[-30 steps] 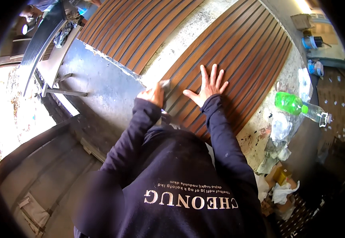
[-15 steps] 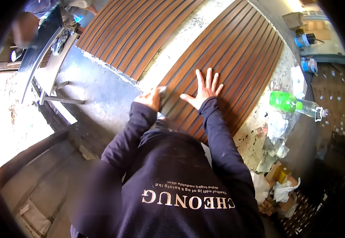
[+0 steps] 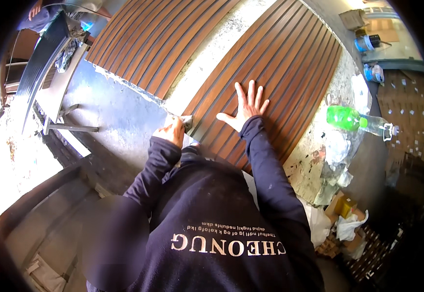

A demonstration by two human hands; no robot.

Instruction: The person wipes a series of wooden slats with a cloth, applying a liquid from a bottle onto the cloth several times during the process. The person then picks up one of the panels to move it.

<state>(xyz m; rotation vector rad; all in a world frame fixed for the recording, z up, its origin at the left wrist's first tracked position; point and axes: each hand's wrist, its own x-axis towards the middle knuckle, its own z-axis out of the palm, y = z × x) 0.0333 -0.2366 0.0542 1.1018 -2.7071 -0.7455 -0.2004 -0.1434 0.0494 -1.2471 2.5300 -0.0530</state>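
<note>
A brown slatted panel (image 3: 270,63) with dark grooves lies in front of me on a whitish, flaking surface. My right hand (image 3: 247,106) rests flat on its slats, fingers spread, holding nothing. At the panel's left edge my left hand (image 3: 171,130) is closed on a small grey pad (image 3: 187,121). The pad is against or very close to that edge; its exact kind is unclear. A second slatted panel (image 3: 158,44) like the first lies farther left, with a pale strip of the surface between the two.
On the right lie a green bottle (image 3: 344,118) and a clear bottle (image 3: 377,127), with crumpled plastic (image 3: 337,148) below them. Cartons and scraps (image 3: 344,219) are piled at lower right. A dark ribbed panel (image 3: 44,58) leans on a stand at left, near another person's arm (image 3: 35,9).
My left hand with the grey pad has slid toward me and to the left along the panel's edge. My right hand keeps its place on the slats. The view has shifted slightly.
</note>
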